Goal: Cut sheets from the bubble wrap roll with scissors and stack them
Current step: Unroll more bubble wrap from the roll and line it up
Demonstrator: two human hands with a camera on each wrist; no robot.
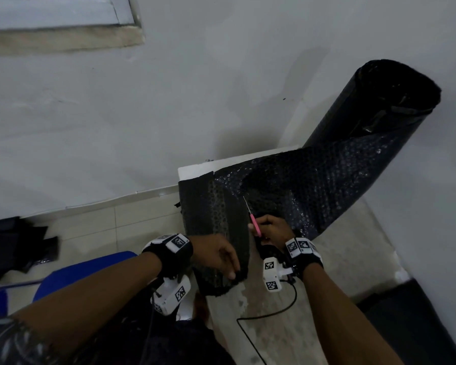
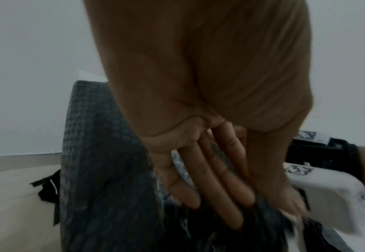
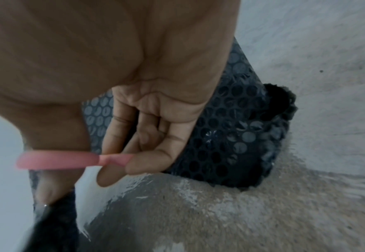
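Mid-cut, the right hand (image 1: 270, 227) grips pink-handled scissors (image 1: 253, 220) slicing black bubble wrap (image 1: 308, 185) just ahead, the left hand (image 1: 219, 256) pinching the partly freed sheet (image 1: 216, 214) beneath it; stacking seemingly remains.

I work on a worn grey slab (image 1: 334, 246) with patchy paint. On it stands the black bubble wrap roll (image 1: 374, 106), leaning at the wall, and its unrolled sheet (image 1: 300, 185) lies across it. A thin black cable (image 1: 263, 316) lies there too.
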